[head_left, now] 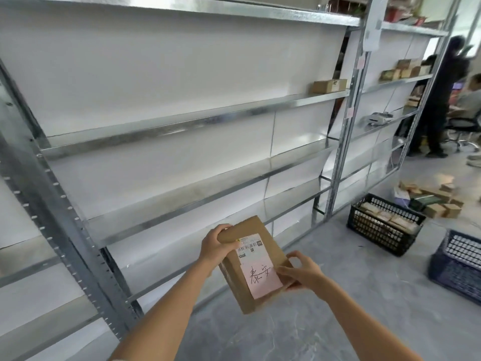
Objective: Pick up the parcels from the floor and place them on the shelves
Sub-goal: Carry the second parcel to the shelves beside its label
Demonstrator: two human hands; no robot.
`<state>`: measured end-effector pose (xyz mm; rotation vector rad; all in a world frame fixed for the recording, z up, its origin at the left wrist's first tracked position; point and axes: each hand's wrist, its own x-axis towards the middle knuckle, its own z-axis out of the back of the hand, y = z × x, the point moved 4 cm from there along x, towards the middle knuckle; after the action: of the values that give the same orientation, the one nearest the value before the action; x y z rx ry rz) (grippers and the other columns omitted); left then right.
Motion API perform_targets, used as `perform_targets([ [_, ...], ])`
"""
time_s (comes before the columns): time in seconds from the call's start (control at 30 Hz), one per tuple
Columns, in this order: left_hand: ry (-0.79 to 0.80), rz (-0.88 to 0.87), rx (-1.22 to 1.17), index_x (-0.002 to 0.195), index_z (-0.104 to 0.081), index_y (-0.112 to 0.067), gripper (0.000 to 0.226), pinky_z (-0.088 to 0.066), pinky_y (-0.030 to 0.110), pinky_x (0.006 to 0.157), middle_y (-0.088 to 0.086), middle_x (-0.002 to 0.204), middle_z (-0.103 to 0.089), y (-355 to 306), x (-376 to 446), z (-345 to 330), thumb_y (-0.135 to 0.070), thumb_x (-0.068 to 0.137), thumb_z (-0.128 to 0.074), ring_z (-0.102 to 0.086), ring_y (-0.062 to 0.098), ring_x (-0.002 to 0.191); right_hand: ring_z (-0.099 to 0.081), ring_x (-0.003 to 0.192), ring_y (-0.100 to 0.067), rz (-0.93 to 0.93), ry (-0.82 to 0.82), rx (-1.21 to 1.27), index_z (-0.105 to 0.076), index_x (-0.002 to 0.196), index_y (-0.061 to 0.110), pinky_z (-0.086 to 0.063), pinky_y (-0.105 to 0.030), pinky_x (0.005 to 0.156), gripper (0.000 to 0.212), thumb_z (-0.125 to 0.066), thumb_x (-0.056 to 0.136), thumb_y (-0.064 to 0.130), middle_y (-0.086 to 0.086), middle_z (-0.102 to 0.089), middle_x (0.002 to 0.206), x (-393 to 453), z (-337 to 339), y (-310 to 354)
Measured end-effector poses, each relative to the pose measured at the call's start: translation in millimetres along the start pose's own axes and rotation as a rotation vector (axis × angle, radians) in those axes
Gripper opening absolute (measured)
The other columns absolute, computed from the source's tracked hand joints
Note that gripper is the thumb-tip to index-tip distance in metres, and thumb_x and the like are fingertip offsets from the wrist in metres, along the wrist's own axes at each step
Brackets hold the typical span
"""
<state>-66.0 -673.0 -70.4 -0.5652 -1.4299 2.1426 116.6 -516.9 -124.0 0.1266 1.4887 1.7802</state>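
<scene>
Holding a brown parcel (253, 264) at 6 o'clock, left hand (214, 247) and right hand (303, 273) each keep a closed grip on opposite edges. Bare floor (338, 295) spreads around; shelves (182, 118) at 12, black crate (382, 225) at 3.

Grey concrete floor (338, 295), white wall (156, 61), people by an office chair (460, 126).

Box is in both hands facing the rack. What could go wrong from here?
1. The parcel is pinched at opposite edges by the left hand and right hand, nothing underneath; the grip may slip on lifting.
2. The pink note could catch on the shelf lip and peel off.
3. The black crate sits on the floor nearby, a trip hazard.
</scene>
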Motion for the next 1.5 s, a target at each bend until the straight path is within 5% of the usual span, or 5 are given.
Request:
perform_targets([
  [0.3, 0.064, -0.053, -0.045, 0.121, -0.041, -0.004, 0.053, -0.047, 0.021, 0.071, 0.003, 0.112, -0.056, -97.8, 98.2, -117.8, -0.020, 0.082, -0.072, -0.056, 0.018, 0.096, -0.070, 0.094, -0.028, 0.092, -0.166, -0.190, -0.041, 0.138, 0.041, -0.059, -0.036, 0.080, 0.079, -0.066, 0.067, 0.065, -0.006, -0.069, 0.114, 49.9, 127.0, 33.1],
  [0.77, 0.565, -0.123, -0.136, 0.136, -0.042, -0.026, 0.053, -0.058, 0.035, 0.073, 0.007, 0.122, -0.066, -160.0, 228.5, -329.6, -0.022, 0.088, -0.064, -0.069, 0.026, 0.096, -0.061, 0.106, -0.021, 0.161, -0.545, 0.145, -0.013, 0.119, 0.078, -0.053, -0.043, 0.092, 0.069, -0.060, 0.069, 0.067, -0.008, -0.062, 0.116, 149.1, 292.6, 1.9],
  [0.97, 0.685, -0.133, -0.116, 0.142, -0.033, -0.033, 0.050, -0.051, 0.023, 0.062, 0.006, 0.115, -0.065, -190.0, 303.0, -395.0, -0.025, 0.096, -0.051, -0.064, 0.010, 0.085, -0.063, 0.083, -0.005, 0.126, -0.566, 0.254, -0.023, 0.146, 0.040, -0.051, -0.020, 0.067, 0.070, -0.062, 0.088, 0.033, 0.003, -0.069, 0.092, 213.8, 362.0, 20.6],
  [1.3, 0.761, -0.139, -0.084, 0.141, -0.034, -0.033, 0.050, -0.051, 0.045, 0.095, 0.005, 0.102, -0.068, -221.6, 398.7, -488.9, -0.029, 0.095, -0.052, -0.065, 0.023, 0.096, -0.062, 0.083, -0.004, 0.070, -0.636, 0.320, -0.033, 0.143, 0.038, -0.049, -0.025, 0.066, 0.061, -0.061, 0.089, 0.032, 0.013, -0.064, 0.090, 299.5, 451.7, 14.4],
  [1.5, 0.744, -0.128, -0.056, 0.144, -0.030, -0.031, 0.054, -0.055, 0.041, 0.089, 0.010, 0.112, -0.069, -238.3, 454.6, -559.9, -0.029, 0.095, -0.051, -0.067, 0.025, 0.101, -0.064, 0.097, -0.019, 0.040, -0.630, 0.304, -0.032, 0.143, 0.039, -0.051, -0.043, 0.095, 0.064, -0.062, 0.086, 0.037, 0.005, -0.067, 0.092, 358.2, 520.2, 5.7],
])
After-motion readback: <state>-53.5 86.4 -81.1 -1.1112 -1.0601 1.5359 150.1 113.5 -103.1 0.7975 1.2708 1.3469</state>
